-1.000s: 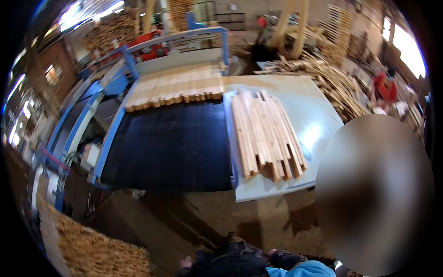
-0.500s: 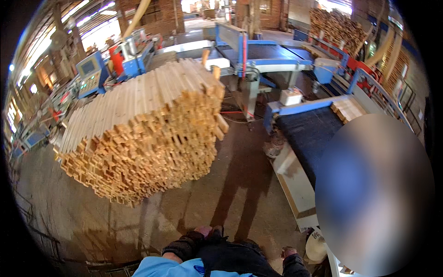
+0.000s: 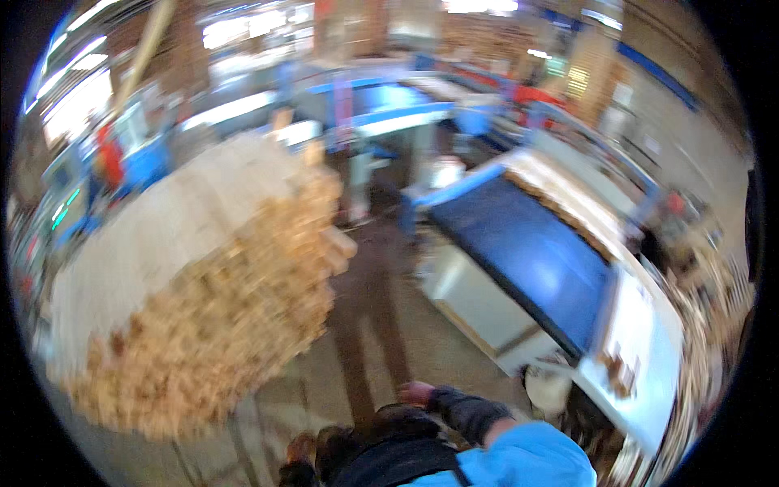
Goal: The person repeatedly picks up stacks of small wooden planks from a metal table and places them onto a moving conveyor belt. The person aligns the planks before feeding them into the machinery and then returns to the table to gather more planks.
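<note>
My left hand (image 3: 302,448) hangs low at the front of my body, smeared by motion, so its fingers cannot be read. Ahead of me and a little to the right of it is my right hand (image 3: 415,393), also blurred, its forearm in a dark sleeve cover over a light blue sleeve. No object shows in either hand. Nearest on the left stands a large stack of pale wooden strips (image 3: 235,276), their cut ends facing me. On the right is a machine with a dark blue conveyor belt (image 3: 527,252), apart from my hand.
Wooden strips (image 3: 560,207) line the belt's far edge. Small wood pieces (image 3: 620,375) sit on the white end table (image 3: 649,349). Below it is a pale round container (image 3: 547,391). Another blue-framed conveyor (image 3: 389,101) stands behind, and a control panel (image 3: 65,191) at far left.
My view has swung to the right, so the stack slid left and the belt came fully into view. My right hand moved forward and inward. The blurred patch at right is gone.
</note>
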Demonstrator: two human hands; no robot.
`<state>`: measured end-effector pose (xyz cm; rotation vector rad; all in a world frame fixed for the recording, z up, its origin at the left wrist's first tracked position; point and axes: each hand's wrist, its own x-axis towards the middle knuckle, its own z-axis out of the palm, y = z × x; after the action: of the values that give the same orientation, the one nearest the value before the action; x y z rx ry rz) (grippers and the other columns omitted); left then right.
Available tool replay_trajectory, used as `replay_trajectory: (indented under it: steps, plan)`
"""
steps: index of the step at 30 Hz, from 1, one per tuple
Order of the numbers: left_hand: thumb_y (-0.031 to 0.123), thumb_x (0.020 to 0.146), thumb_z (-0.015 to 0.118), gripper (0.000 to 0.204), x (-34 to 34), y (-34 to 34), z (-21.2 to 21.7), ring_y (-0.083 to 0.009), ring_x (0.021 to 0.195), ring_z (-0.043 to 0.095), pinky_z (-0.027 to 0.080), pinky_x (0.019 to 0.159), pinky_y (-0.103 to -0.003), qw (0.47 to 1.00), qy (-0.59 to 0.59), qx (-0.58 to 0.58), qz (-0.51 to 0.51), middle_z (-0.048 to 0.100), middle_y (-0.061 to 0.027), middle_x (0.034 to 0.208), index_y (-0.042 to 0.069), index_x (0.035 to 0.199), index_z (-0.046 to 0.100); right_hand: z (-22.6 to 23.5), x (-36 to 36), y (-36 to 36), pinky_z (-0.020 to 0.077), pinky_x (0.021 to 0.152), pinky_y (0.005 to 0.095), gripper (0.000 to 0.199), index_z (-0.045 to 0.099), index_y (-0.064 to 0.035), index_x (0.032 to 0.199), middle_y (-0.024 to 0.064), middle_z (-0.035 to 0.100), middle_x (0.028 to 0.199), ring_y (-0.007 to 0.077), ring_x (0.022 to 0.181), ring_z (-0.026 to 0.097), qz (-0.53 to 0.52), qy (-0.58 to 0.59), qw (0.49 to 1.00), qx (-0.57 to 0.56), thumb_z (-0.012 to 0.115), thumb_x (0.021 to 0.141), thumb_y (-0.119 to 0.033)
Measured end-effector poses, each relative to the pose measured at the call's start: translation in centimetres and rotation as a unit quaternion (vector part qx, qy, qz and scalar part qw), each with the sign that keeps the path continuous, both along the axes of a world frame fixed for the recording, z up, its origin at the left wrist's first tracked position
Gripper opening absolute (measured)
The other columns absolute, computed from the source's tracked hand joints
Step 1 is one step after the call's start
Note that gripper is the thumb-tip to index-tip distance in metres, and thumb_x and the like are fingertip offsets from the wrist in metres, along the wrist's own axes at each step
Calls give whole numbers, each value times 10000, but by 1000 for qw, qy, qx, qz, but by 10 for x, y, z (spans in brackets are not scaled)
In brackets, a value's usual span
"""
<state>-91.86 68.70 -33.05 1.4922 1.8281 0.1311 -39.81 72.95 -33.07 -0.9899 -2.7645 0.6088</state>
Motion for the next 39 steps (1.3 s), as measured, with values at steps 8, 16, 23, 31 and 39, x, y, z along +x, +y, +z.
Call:
replay_trajectory:
  steps: [8,16,23,31,39]
  plan:
    - [324,1048,613,472,40,145,94,-361,1316,638,533,1077,-478,975,-80,187,94,656,-157,1484,135,1480,643,6,-27,70,562,839,528,221,644,-26,1001,174,711,1041,399,1000,700,-208,-12,969,-131,706,861,-185]
    - [264,1041,631,490,225,241,255,-344,1345,611,515,1104,-464,951,-197,234,-37,630,-161,1509,118,1508,611,2,37,81,590,823,491,188,773,-111,1067,132,741,1034,344,927,720,-271,-25,946,-176,782,921,-230]
    - [213,1036,647,513,405,263,297,-329,1371,588,498,1128,-451,928,-277,158,-195,608,-165,1532,103,1533,582,-42,154,103,596,939,457,232,794,-107,1118,108,752,1136,343,1073,695,-302,-16,931,-203,745,938,-245]
    - [153,1029,665,549,456,292,319,-312,1399,562,479,1156,-437,931,-278,142,-186,583,-169,1557,87,1562,550,24,165,168,587,964,508,254,767,-72,1091,202,710,1151,409,1074,680,-230,-13,973,-25,698,881,-197]
    - [94,1023,683,591,418,357,339,-295,1428,536,461,1183,-422,921,-284,258,-69,557,-174,1583,70,1590,517,110,144,231,548,1026,446,526,635,-43,1483,206,659,1456,336,1261,666,-365,304,720,-506,709,1021,-283]
